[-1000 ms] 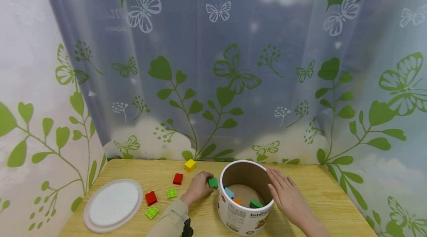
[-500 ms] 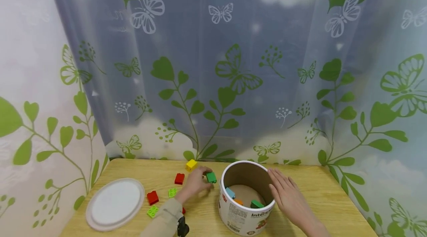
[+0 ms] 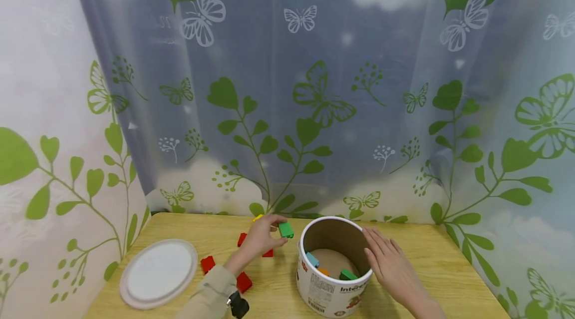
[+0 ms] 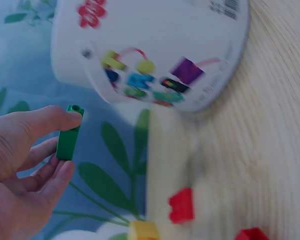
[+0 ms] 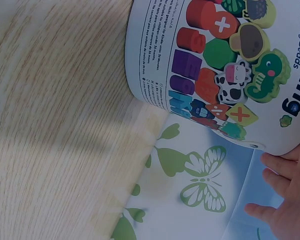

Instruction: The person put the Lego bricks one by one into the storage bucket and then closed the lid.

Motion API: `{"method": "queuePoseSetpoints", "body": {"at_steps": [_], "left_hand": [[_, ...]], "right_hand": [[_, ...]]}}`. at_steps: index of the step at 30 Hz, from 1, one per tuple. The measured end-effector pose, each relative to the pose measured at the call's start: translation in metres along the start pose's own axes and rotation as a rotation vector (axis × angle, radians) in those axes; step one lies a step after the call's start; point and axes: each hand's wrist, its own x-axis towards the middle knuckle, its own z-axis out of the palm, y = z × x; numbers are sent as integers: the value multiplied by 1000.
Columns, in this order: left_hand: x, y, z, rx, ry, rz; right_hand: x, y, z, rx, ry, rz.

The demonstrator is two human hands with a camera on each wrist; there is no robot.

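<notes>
My left hand (image 3: 259, 239) pinches a green building block (image 3: 285, 230) between thumb and fingertips, left of the white bucket (image 3: 330, 300) and above its rim level in the left wrist view. That view shows the block (image 4: 69, 137) on end, with a stud at its top. My right hand (image 3: 394, 268) lies with straight fingers against the bucket's right rim; in the right wrist view its fingers (image 5: 277, 167) touch the bucket's printed side. Within the bucket lie a light blue block (image 3: 312, 259), an orange block (image 3: 323, 271) and a green block (image 3: 348, 275).
Several red blocks (image 3: 244, 282) lie around and under my left forearm. A yellow block (image 3: 257, 217) at the table's back edge is mostly covered by the left hand. At the left lies a round white lid (image 3: 159, 271). Behind the wooden table (image 3: 442, 279) hangs a printed curtain (image 3: 251, 34).
My left hand has moved up and slightly away from the bucket with the green block. The forearm now covers the lime blocks, and more red ones show. The right hand stays at the rim.
</notes>
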Motion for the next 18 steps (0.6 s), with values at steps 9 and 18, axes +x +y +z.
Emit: {"method": "queuePoseSetpoints", "body": {"at_steps": [9, 18], "left_hand": [[0, 32, -11, -22, -20, 23], [2, 53, -12, -52, -29, 51]], "right_hand": [[0, 1, 1, -1, 21, -8], [0, 2, 1, -2, 10, -3]]}}
